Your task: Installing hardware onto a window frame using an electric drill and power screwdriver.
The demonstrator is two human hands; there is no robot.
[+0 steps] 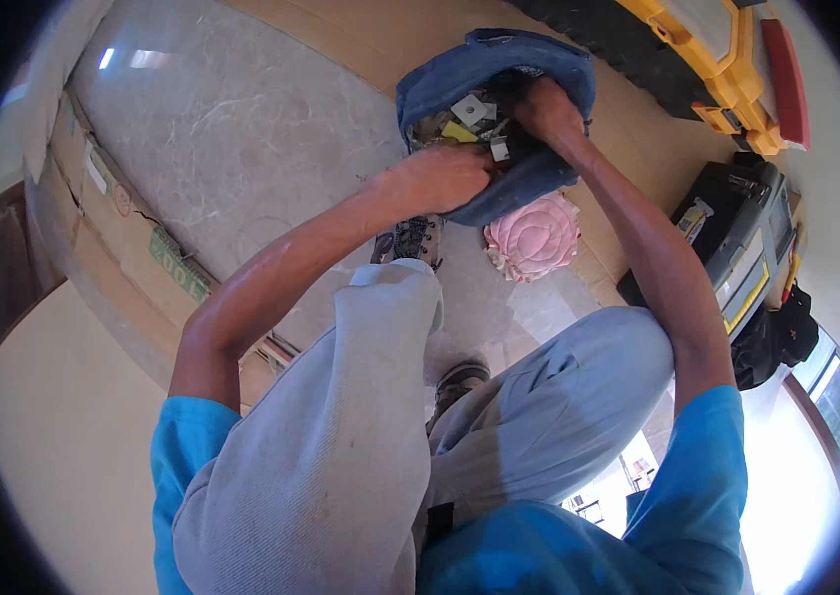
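Observation:
A dark blue cloth bag (484,61) stands with its mouth wide on the floor in front of me. Among the small hardware inside it are a white square plate with a hole (469,109), a yellow piece (458,132) and a small white piece (499,149). My left hand (449,177) reaches over the near left rim, its fingertips hidden among the contents. Deep in the right side of the bag is my right hand (547,111), with its fingers out of sight. What either hand touches in there cannot be made out.
A pink round ruffled cushion (533,236) lies just this side of the bag. Flattened cardboard (628,188) covers part of the marble-look floor (231,119). At the right stand a black and grey toolbox (737,233) and a yellow-and-black case (707,50). Long cardboard boxes (108,213) line the left.

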